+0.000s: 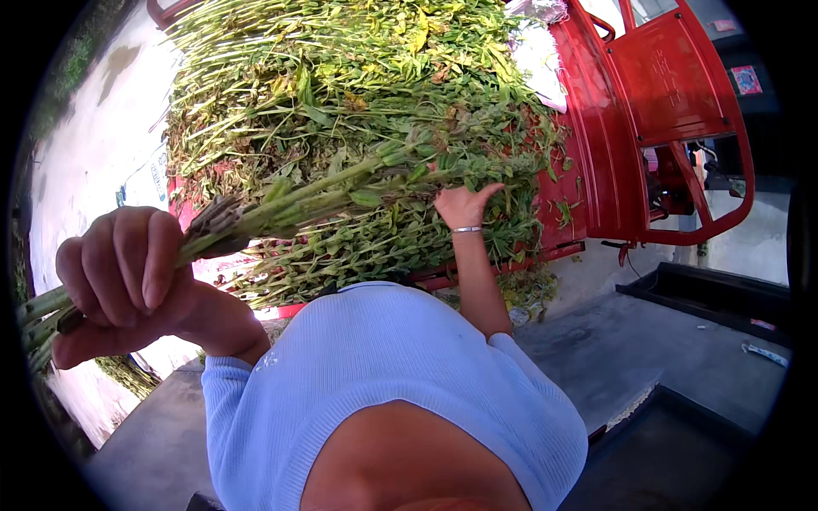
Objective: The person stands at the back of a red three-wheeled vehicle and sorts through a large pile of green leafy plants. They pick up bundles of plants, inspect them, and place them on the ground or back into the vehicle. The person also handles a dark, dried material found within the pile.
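My left hand (141, 272) is closed around the lower stems of a bundle of green stalks (311, 194), which look like sesame with pods and leaves. The bundle slants up and to the right across my front, its leafy tops over the heap. Against the underside of those tops rests my right hand (463, 206), with a band at the wrist. Its thumb stretches out to the right, and the other fingers are partly hidden among the leaves. Behind lies a thick heap of similar cut stalks (341, 68), green and yellowing, on a red vehicle's bed (562, 204).
To the right stands the vehicle's red cab door (669, 85). A white sack (537, 60) lies beside the heap. Black troughs (716, 298) sit on the grey floor (588, 341) at right. More stalks (128, 375) lie on the ground at lower left.
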Demonstrator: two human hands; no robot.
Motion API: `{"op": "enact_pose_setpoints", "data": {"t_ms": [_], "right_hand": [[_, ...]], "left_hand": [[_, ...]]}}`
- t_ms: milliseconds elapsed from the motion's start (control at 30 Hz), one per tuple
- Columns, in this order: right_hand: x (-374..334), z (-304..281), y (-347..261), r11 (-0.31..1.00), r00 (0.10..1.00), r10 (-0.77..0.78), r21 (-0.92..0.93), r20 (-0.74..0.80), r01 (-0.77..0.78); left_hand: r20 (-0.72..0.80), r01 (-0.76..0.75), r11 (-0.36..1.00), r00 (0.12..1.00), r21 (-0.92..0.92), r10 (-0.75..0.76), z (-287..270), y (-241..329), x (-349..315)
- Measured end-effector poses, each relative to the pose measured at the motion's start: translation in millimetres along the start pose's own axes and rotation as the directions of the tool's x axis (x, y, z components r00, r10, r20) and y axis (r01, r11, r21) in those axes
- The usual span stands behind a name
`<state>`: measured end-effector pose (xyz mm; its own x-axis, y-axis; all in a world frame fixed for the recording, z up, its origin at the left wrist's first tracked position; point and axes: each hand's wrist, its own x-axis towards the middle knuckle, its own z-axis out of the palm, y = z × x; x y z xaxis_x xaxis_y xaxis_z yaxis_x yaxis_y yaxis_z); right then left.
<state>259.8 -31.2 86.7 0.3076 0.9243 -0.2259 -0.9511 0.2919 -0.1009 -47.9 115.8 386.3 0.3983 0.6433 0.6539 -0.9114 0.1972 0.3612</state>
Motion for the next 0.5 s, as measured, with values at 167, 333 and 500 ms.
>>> {"op": "enact_pose_setpoints", "data": {"t_ms": [167, 333, 500], "right_hand": [[54, 62, -46, 0.968, 0.896, -0.244, 0.146, 0.372, 0.203], [10, 57, -58, 0.974, 0.817, -0.199, 0.019, 0.542, 0.224], [-60, -69, -15, 0.948, 0.798, -0.216, -0.317, -0.563, 0.032]], "left_hand": [[0.013, -0.144, 0.979, 0.989, -0.142, 0.147, -23, 41, -21], [-0.620, -0.101, 0.988, 0.785, -0.114, 0.009, -106, 23, -115], [-0.991, 0.038, 0.995, 0.091, -0.095, -0.098, -221, 0, -292]]}}
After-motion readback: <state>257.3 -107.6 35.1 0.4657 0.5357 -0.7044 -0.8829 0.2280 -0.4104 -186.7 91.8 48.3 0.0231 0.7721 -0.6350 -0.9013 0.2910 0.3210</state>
